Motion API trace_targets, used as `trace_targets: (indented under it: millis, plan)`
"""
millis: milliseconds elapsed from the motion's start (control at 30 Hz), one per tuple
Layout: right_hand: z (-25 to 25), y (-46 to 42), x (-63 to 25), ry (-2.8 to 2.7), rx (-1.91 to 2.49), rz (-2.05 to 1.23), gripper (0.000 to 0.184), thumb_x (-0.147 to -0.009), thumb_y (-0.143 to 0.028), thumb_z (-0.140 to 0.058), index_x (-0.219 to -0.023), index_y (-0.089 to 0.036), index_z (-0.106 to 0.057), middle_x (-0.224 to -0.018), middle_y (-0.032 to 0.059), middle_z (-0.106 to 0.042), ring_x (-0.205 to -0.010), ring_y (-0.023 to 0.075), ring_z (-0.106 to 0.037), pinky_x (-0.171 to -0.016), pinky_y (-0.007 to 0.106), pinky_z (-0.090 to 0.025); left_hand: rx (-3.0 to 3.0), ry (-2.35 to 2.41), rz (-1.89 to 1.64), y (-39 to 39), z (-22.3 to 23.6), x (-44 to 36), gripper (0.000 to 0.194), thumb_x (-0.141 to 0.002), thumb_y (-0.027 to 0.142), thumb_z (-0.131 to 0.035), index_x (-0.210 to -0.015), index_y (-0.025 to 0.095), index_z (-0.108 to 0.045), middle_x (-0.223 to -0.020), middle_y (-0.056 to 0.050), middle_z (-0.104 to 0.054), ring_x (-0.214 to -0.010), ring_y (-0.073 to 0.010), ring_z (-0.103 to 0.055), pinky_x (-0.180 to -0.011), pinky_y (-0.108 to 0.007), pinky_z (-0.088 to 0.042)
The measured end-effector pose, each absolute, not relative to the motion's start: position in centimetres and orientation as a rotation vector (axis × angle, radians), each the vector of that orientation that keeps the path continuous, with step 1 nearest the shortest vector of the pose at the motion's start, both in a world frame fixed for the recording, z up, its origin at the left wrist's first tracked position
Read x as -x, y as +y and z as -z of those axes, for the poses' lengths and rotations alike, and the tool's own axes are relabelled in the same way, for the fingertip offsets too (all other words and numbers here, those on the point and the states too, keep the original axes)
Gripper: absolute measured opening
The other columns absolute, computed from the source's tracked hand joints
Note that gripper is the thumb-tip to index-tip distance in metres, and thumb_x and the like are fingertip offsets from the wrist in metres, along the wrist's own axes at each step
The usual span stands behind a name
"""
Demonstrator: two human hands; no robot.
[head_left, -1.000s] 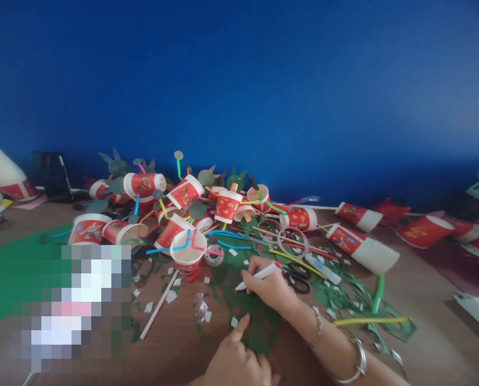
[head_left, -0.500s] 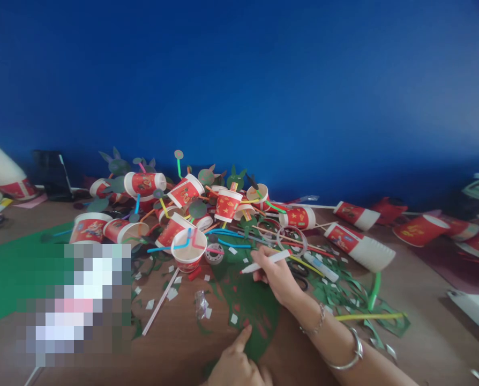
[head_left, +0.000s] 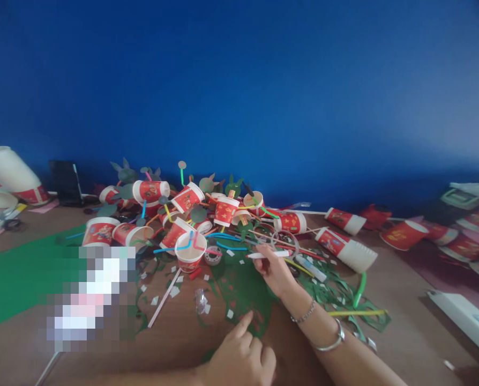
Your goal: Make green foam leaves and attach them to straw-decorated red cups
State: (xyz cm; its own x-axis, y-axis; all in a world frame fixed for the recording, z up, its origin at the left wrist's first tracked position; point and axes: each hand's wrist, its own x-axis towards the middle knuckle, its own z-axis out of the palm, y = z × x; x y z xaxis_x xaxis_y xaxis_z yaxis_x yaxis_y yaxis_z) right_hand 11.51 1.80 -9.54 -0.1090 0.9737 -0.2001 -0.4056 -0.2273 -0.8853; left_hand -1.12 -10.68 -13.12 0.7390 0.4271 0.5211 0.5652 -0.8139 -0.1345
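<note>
In my right hand (head_left: 274,271) is a white marker (head_left: 268,255) with a red tip, held nearly level above a sheet of green paper (head_left: 235,281). The paper has cut-out openings and reddish marks. My left hand (head_left: 241,354) rests at the near edge of this sheet, index finger stretched out onto it and the other fingers curled, holding nothing. A red marker cap (head_left: 195,274) lies left of the paper, below a paper cup (head_left: 190,252) with bent straws. Close by are a tape roll (head_left: 212,256) and a small clear plastic piece (head_left: 200,301).
Behind are several red-and-white cups (head_left: 226,210) with straws and green paper shapes. Green scraps (head_left: 336,292), a glue stick (head_left: 311,267) and stacked cups (head_left: 346,249) lie to the right. A white power strip (head_left: 464,321) sits farther right, a dark phone (head_left: 66,183) far left.
My right hand has lifted the marker tip slightly and tilted the marker closer to level. More of my left hand shows, its index finger still on the paper. The view has shifted a little.
</note>
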Motion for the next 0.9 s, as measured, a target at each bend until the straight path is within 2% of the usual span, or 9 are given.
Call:
trace_targets:
  millis: [67,100,200,267,367,467,600,767,900]
  plan:
    - [9.2,2.1,-11.7,-0.783,0.992,-1.616,0.031,-0.065,-0.036,-0.071,-0.059,-0.019,-0.045,-0.044,-0.0059,-0.046,-0.041,0.0067,-0.038,-0.037,0.018,-0.023,2.666,-0.815,0.717,-10.8,11.9,0.9,0.017,-0.082,0.018,-0.045,-0.065,0.018,-0.048,-0.052,0.000,-0.053,-0.050,-0.0147,-0.054,-0.080,-0.034,-0.049]
    - [8.9,2.3,-11.9,-0.768,0.983,-1.629,0.030,-0.065,-0.035,-0.070,-0.060,-0.019,-0.045,-0.045,-0.0059,-0.046,-0.041,0.0067,-0.039,-0.037,0.018,-0.024,2.678,-0.808,0.712,-11.0,11.3,0.8,0.014,-0.082,0.015,-0.045,-0.068,0.018,-0.048,-0.056,0.000,-0.053,-0.053,-0.0154,-0.055,-0.070,-0.030,-0.050]
    - [8.1,2.9,-12.5,-0.739,0.945,-1.655,0.027,-0.066,-0.033,-0.068,-0.062,-0.020,-0.044,-0.046,-0.0069,-0.042,-0.041,0.0066,-0.038,-0.036,0.018,-0.025,2.784,-0.718,0.653,-11.4,9.7,1.0,0.010,-0.081,0.012,-0.049,-0.072,0.017,-0.050,-0.062,-0.001,-0.054,-0.058,-0.0163,-0.055,-0.047,-0.023,-0.043]
    - [7.5,3.2,-12.9,-0.727,0.924,-1.664,0.025,-0.068,-0.031,-0.066,-0.063,-0.020,-0.044,-0.046,-0.0075,-0.040,-0.040,0.0066,-0.037,-0.035,0.018,-0.026,2.894,-0.746,0.629,-11.0,8.5,1.6,0.006,-0.080,0.011,-0.052,-0.076,0.016,-0.055,-0.068,-0.003,-0.059,-0.062,-0.0171,-0.058,-0.048,-0.023,-0.045]
    - [6.8,3.3,-13.3,-0.706,0.919,-1.681,0.023,-0.069,-0.028,-0.064,-0.063,-0.020,-0.043,-0.046,-0.0075,-0.039,-0.040,0.0065,-0.037,-0.034,0.017,-0.026,3.095,-1.121,0.788,-8.9,6.7,2.9,0.020,-0.080,0.008,-0.052,-0.095,0.016,-0.063,-0.085,-0.004,-0.068,-0.076,-0.0160,-0.063,-0.069,-0.024,-0.050]
    - [6.4,2.9,-13.5,-0.693,0.939,-1.705,0.019,-0.068,-0.026,-0.063,-0.063,-0.020,-0.045,-0.045,-0.0070,-0.040,-0.038,0.0062,-0.035,-0.034,0.017,-0.024,3.035,-1.801,1.241,-6.1,5.8,4.3,0.012,-0.079,0.016,-0.059,-0.083,0.018,-0.070,-0.080,-0.003,-0.073,-0.073,-0.0161,-0.067,-0.069,-0.024,-0.051]
    - [6.5,2.1,-13.8,-0.694,0.985,-1.707,0.020,-0.067,-0.028,-0.065,-0.064,-0.019,-0.047,-0.044,-0.0061,-0.044,-0.038,0.0066,-0.035,-0.034,0.018,-0.022,2.702,-2.450,1.744,-4.3,6.4,5.3,0.016,-0.076,0.028,-0.060,-0.078,0.017,-0.070,-0.069,-0.003,-0.072,-0.062,-0.0183,-0.068,-0.056,-0.026,-0.053]
    - [7.4,0.7,-14.0,-0.739,1.011,-1.657,0.034,-0.065,-0.039,-0.069,-0.057,-0.020,-0.042,-0.042,-0.0073,-0.042,-0.037,0.0052,-0.031,-0.035,0.018,-0.020,2.633,-2.568,1.799,-4.6,7.5,5.1,0.027,-0.079,0.039,-0.052,-0.075,0.015,-0.063,-0.051,0.003,-0.060,-0.036,-0.0101,-0.052,-0.037,-0.018,-0.038]
    - [8.0,-0.4,-13.7,-0.807,0.989,-1.532,0.042,-0.072,-0.049,-0.064,-0.056,-0.021,-0.038,-0.038,-0.0107,-0.031,-0.036,0.0054,-0.025,-0.037,0.019,-0.021,2.613,-2.394,1.719,-4.9,8.4,5.2,0.033,-0.084,0.044,-0.048,-0.068,0.017,-0.059,-0.038,0.007,-0.043,-0.037,-0.0102,-0.046,-0.041,-0.019,-0.034]
